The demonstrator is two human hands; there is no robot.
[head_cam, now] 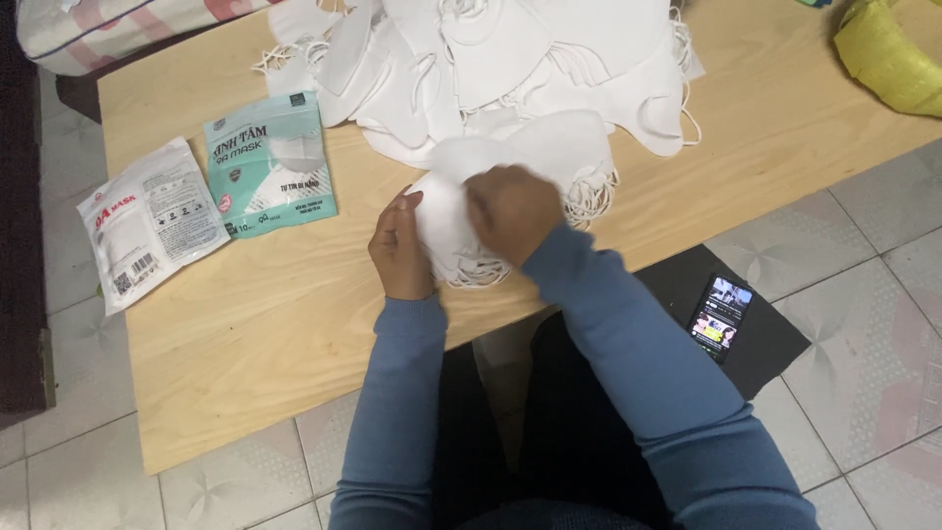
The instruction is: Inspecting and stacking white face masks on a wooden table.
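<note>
Both hands meet over a small stack of white face masks [446,231] that lies at the near edge of the pale wooden board [294,324], just in front of the person's blue sleeves [628,353]. The left hand [399,247] holds the stack's left end, its fingers curled together against the side of the fabric, thumb uppermost. The right hand [512,211] lies across the top of the stack, knuckles up, fingers bent down and closed on the masks — how tightly they pinch cannot be told, since the fingertips are hidden under the hand.

The stack's long axis runs from near left to far right, tilted a little away from the board's front edge; its far-right end touches a bundle of white ear loops [592,191], and more loops hang out at its near edge. Just beyond lies a big heap of loose white masks [510,59], spread across the far middle of the board.

Well apart to the left lie two flat packets — a teal one [270,167] and a white one [147,221], side by side. On the floor to the right, a phone [721,316] rests on a dark mat [765,344], and a yellow bag [888,54] sits at the far right corner.
</note>
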